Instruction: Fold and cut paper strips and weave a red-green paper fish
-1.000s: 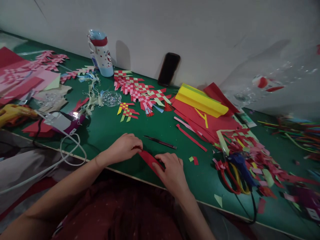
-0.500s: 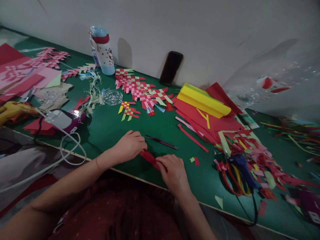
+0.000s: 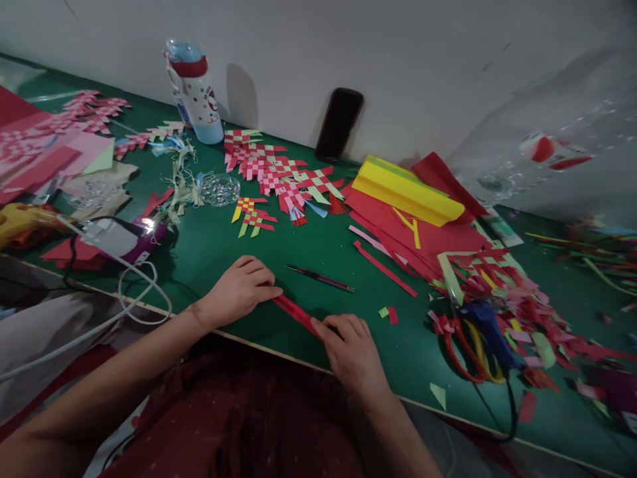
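Observation:
A narrow red paper strip (image 3: 294, 312) lies near the front edge of the green table (image 3: 209, 249), folded lengthwise. My left hand (image 3: 239, 292) pinches its left end with fingers closed. My right hand (image 3: 351, 345) grips the strip's right end, fingers curled over it. A dark thin craft knife (image 3: 321, 279) lies just beyond the strip, apart from both hands.
Woven red and pink paper pieces (image 3: 279, 176) lie mid-table, by a bottle (image 3: 196, 93) and a phone (image 3: 339, 124) against the wall. Red and yellow sheets (image 3: 408, 199), scissors (image 3: 470, 345) and scraps at right. A glue gun (image 3: 124, 239) with cable at left.
The red strip has gone from a wider flat band to a thin folded one. My hands have moved slightly apart along it, pressing it down.

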The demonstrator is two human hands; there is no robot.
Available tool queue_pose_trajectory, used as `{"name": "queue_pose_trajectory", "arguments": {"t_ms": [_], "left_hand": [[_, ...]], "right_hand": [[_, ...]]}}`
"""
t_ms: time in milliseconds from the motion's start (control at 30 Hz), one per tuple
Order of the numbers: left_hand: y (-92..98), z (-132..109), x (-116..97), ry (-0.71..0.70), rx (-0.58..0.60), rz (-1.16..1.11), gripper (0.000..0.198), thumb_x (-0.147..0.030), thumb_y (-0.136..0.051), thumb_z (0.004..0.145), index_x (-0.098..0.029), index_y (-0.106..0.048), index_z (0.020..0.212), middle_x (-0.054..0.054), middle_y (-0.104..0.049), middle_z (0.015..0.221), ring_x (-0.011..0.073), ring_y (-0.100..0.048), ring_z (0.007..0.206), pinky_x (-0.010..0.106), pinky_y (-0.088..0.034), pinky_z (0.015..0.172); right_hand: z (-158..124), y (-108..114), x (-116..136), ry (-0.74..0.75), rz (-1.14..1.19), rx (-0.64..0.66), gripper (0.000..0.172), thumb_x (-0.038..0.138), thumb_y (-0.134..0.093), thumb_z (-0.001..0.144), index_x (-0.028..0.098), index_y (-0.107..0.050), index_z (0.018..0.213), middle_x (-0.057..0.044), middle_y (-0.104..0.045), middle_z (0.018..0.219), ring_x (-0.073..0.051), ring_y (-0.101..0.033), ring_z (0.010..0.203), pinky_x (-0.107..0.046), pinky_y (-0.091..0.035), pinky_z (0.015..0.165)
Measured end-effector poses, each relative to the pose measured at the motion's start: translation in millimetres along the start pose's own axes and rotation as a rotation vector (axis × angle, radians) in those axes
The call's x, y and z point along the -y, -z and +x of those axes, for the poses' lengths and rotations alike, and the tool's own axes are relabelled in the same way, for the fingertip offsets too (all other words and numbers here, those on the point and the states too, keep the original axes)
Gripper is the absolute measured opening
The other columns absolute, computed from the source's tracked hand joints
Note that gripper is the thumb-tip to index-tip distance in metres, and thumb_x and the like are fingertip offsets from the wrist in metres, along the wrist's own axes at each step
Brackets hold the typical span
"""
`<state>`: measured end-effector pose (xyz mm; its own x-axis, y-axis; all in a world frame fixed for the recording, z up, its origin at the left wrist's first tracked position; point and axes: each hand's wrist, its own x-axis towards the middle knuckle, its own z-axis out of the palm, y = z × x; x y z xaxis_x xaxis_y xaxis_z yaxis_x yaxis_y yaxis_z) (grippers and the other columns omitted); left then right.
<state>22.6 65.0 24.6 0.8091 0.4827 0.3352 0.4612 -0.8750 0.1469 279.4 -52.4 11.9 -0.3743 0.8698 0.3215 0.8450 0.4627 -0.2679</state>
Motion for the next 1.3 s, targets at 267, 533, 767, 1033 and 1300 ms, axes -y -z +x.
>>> {"name": "queue_pose_trajectory", "arguments": {"t_ms": [267, 533, 767, 1033, 1300], "left_hand": [[-2.7, -6, 2, -0.013, -0.03, 0.011, 0.028, -0.012, -0.046, 0.093, -0.025, -0.068, 0.105, 0.003, -0.067, 0.091, 0.0184, -0.054, 0.087, 0.037, -0.037, 0.087], [-3.9, -10, 1, -0.008, -0.03, 0.03, 0.026, -0.014, -0.047, 0.094, -0.025, -0.067, 0.107, 0.003, -0.068, 0.093, 0.0175, -0.056, 0.089, 0.037, -0.038, 0.09], [7.7, 2, -8, 0.003, 0.089, 0.102, 0.027, -0.015, -0.052, 0.09, -0.024, -0.065, 0.112, 0.005, -0.066, 0.103, 0.0219, -0.054, 0.097, 0.042, -0.036, 0.093], [1.6, 14, -17, -0.106, 0.076, 0.07, 0.015, -0.023, -0.052, 0.094, -0.023, -0.066, 0.102, 0.003, -0.065, 0.092, 0.0189, -0.053, 0.09, 0.037, -0.037, 0.089], [-3.8, 8, -8, -0.087, 0.029, 0.086, 0.022, -0.019, -0.052, 0.094, -0.023, -0.065, 0.112, 0.004, -0.065, 0.092, 0.0192, -0.053, 0.09, 0.036, -0.039, 0.087]], "right_hand": [[0, 1, 0, 0.002, -0.02, 0.023, 0.028, 0.013, -0.051, 0.092, 0.024, -0.067, 0.112, -0.006, -0.065, 0.092, -0.018, -0.051, 0.087, -0.031, -0.037, 0.076], [0, 3, 0, -0.022, -0.017, 0.062, 0.031, 0.012, -0.049, 0.093, 0.026, -0.067, 0.114, -0.006, -0.066, 0.093, -0.018, -0.052, 0.088, -0.032, -0.039, 0.075], [1, 1, -1, -0.06, 0.065, 0.042, 0.033, 0.011, -0.049, 0.091, 0.025, -0.067, 0.115, -0.006, -0.064, 0.091, -0.018, -0.052, 0.086, -0.032, -0.04, 0.074], [1, 2, -1, -0.067, 0.082, 0.053, 0.031, 0.011, -0.049, 0.092, 0.023, -0.068, 0.113, -0.007, -0.063, 0.092, -0.018, -0.05, 0.086, -0.032, -0.04, 0.075], [1, 2, -3, -0.055, 0.073, 0.055, 0.033, 0.012, -0.047, 0.092, 0.021, -0.066, 0.117, -0.008, -0.063, 0.092, -0.019, -0.051, 0.086, -0.033, -0.04, 0.074]]}}
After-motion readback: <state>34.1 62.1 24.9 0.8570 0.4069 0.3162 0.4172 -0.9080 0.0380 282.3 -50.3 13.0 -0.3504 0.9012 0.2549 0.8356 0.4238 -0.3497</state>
